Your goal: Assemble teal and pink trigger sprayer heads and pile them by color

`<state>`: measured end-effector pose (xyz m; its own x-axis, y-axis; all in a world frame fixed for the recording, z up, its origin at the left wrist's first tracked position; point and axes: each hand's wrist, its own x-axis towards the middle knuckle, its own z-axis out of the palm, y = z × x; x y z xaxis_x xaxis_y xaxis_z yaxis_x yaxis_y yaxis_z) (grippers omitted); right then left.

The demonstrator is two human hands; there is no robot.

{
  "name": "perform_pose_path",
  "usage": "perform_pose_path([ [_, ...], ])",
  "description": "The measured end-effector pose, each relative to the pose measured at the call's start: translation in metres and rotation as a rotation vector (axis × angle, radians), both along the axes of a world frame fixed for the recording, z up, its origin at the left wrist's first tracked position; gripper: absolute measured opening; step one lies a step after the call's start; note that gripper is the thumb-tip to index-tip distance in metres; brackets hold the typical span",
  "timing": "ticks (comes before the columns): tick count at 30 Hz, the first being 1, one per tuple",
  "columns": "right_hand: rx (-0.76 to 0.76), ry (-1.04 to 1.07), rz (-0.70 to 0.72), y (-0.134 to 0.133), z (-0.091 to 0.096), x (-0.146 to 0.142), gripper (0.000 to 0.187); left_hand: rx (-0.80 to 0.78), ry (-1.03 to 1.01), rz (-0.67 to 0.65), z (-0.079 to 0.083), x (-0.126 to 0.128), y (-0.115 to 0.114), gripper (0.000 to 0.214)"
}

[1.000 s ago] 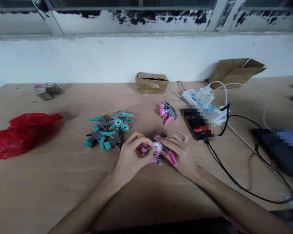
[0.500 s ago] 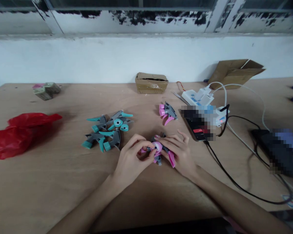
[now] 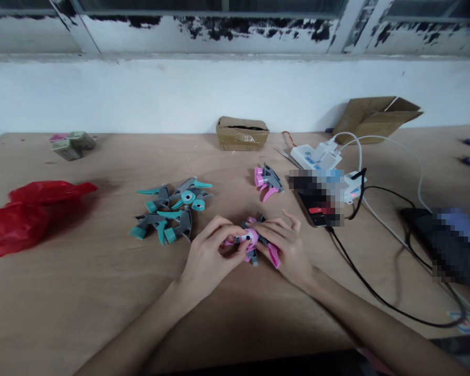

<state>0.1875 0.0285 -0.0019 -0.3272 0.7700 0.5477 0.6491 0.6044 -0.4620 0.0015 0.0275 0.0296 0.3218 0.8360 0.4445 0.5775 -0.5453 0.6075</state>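
Between my hands is a pink-and-grey trigger sprayer head (image 3: 250,238), its round pink collar with a white inside facing up. My left hand (image 3: 215,250) pinches the collar's left side between thumb and index finger. My right hand (image 3: 285,243) is wrapped round the body from the right, its fingers over the grey part. More pink and grey sprayer parts show under my fingers, partly hidden. Left of my hands lies a group of several teal-and-grey trigger sprayer heads (image 3: 182,224). Beyond my right hand rest pink-and-grey trigger sprayer heads (image 3: 268,180), close together.
A red plastic bag (image 3: 27,216) lies at the left. Against the wall stand a small cardboard box (image 3: 243,137) and an open carton (image 3: 372,120). To the right are a phone (image 3: 313,201), a power strip (image 3: 303,154) with chargers, a dark device (image 3: 419,224) and trailing cables.
My left thumb and index finger have shifted slightly at the collar, and more of its dark centre shows. Both hands keep their hold. The whole view has moved a little.
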Motion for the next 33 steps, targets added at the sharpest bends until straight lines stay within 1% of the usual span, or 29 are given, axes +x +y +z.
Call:
perform_pose_path([
  [8,0.033,-0.009,-0.057,0.0,-0.002,0.001,0.025,-0.03,-0.003,0.017,-0.002,0.003,0.001,0.004],
  [13,0.055,-0.036,-0.063,0.0,0.0,-0.003,0.024,0.042,-0.055,0.014,-0.004,0.004,-0.004,0.006],
  [16,0.062,-0.062,-0.07,-0.001,-0.001,-0.003,0.026,0.081,-0.077,-0.006,-0.005,0.003,-0.005,0.01],
  [21,0.072,-0.091,-0.075,0.001,-0.006,-0.002,0.03,0.043,0.002,-0.079,-0.006,-0.002,0.001,0.009],
  [24,0.084,-0.105,-0.08,0.004,-0.005,-0.001,0.028,0.05,0.026,-0.106,-0.007,-0.007,0.005,0.014],
  [26,0.092,-0.113,-0.116,0.006,-0.003,0.002,0.028,0.078,0.019,-0.084,-0.007,-0.011,0.008,0.019],
  [29,0.124,-0.14,-0.254,0.014,-0.001,0.01,0.027,0.071,0.01,0.022,-0.009,-0.017,0.015,0.02],
  [31,0.148,-0.205,-0.355,0.025,0.003,0.016,0.027,0.024,0.034,0.091,-0.011,-0.02,0.021,0.019],
  [33,0.153,-0.314,-0.399,0.045,0.008,0.021,0.03,-0.022,0.071,0.101,-0.014,-0.021,0.025,0.021],
])
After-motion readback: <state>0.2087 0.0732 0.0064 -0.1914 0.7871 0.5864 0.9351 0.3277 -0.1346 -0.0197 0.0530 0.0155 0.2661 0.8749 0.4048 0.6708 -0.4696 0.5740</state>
